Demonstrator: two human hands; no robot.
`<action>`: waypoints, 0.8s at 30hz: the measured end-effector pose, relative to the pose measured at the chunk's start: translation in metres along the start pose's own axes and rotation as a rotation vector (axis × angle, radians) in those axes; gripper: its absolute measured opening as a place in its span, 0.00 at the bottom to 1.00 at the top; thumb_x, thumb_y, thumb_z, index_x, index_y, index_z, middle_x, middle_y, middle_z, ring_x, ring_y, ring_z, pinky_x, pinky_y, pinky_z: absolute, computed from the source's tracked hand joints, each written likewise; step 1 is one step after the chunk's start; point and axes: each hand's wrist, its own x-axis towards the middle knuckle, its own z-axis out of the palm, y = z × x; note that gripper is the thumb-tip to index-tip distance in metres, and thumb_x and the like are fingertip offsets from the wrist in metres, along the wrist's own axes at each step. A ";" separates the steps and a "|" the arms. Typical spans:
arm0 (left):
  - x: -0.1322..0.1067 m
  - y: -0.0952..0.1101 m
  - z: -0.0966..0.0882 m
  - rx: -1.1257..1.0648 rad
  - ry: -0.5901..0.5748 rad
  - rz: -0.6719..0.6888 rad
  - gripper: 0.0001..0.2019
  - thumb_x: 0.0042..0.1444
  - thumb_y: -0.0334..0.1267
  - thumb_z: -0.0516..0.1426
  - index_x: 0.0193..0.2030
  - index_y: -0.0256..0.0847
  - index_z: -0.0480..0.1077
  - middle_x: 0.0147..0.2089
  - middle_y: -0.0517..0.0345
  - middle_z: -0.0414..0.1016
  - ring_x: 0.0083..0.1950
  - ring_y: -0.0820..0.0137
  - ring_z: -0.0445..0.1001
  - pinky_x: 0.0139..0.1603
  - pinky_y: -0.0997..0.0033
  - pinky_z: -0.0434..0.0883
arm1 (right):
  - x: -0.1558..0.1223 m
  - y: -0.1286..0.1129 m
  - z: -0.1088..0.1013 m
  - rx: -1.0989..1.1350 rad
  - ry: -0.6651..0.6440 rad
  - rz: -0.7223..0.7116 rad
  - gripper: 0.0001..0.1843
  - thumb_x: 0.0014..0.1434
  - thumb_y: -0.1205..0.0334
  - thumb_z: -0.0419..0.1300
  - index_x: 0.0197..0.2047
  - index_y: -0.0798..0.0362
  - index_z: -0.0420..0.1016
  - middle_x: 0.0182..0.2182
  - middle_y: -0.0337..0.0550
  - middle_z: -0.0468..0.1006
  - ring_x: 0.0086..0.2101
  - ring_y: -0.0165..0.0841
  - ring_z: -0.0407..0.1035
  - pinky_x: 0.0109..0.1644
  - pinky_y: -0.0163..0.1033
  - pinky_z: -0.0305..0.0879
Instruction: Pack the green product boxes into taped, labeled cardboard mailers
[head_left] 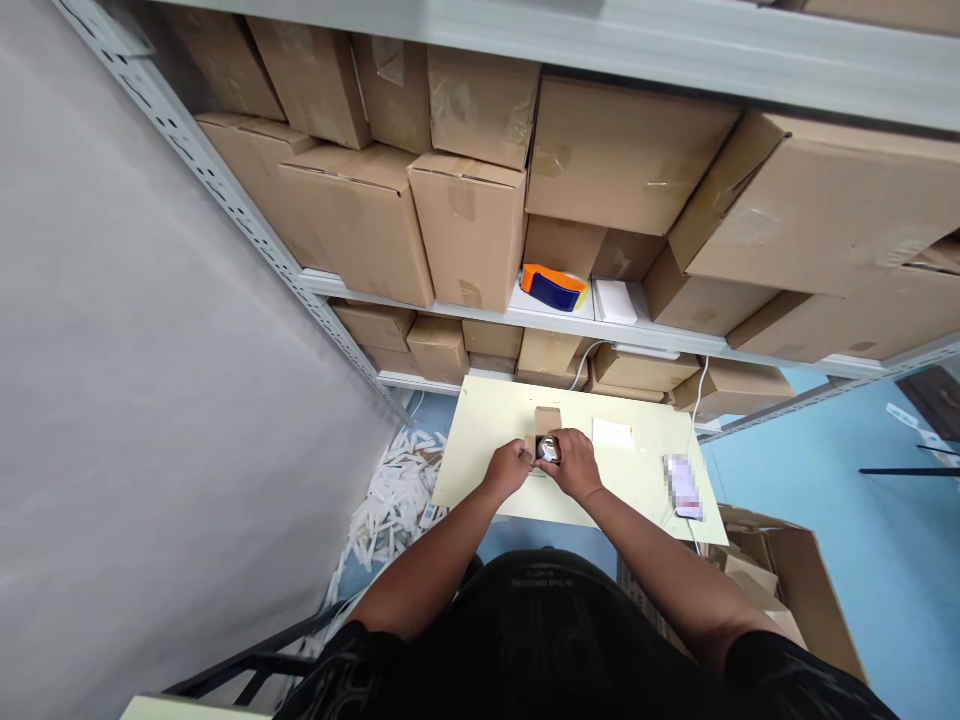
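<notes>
A small cardboard box (547, 418) stands open on the pale yellow table (480, 420), its lid flap raised away from me. My left hand (508, 467) is closed at the box's left side, thumb and fingers pinching its edge. From the right, my right hand (576, 465) curls its fingers round a shiny silver rounded object (548, 450). That object sits at the mouth of the box; how deep it goes is hidden by my fingers, and its exact kind does not show.
A white card or flat box (613, 434) lies right of my hands, with a phone (683, 487) and cable beyond. Shelves of cardboard boxes (469, 230) rise behind the table. White scraps (394, 495) cover the floor at left; a large open carton (814, 590) stands at right.
</notes>
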 end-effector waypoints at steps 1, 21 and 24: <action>0.001 0.000 0.001 -0.004 -0.001 0.000 0.06 0.63 0.36 0.55 0.37 0.43 0.73 0.32 0.58 0.80 0.34 0.68 0.79 0.37 0.71 0.69 | 0.000 0.001 0.000 -0.006 -0.015 -0.003 0.28 0.61 0.42 0.64 0.58 0.51 0.71 0.49 0.56 0.75 0.52 0.53 0.67 0.58 0.58 0.63; 0.002 0.008 0.009 0.085 0.070 0.256 0.17 0.51 0.29 0.62 0.49 0.42 0.71 0.53 0.52 0.72 0.45 0.67 0.74 0.52 0.63 0.73 | -0.035 0.023 0.003 0.278 -0.034 -0.078 0.21 0.61 0.64 0.60 0.58 0.51 0.76 0.60 0.56 0.73 0.60 0.48 0.68 0.66 0.59 0.68; 0.021 0.020 0.001 -0.035 0.009 0.121 0.41 0.42 0.27 0.66 0.65 0.44 0.62 0.60 0.49 0.72 0.36 0.74 0.72 0.44 0.68 0.72 | -0.034 0.025 0.011 0.240 -0.030 -0.103 0.19 0.63 0.66 0.59 0.57 0.51 0.77 0.61 0.56 0.73 0.60 0.47 0.69 0.66 0.59 0.68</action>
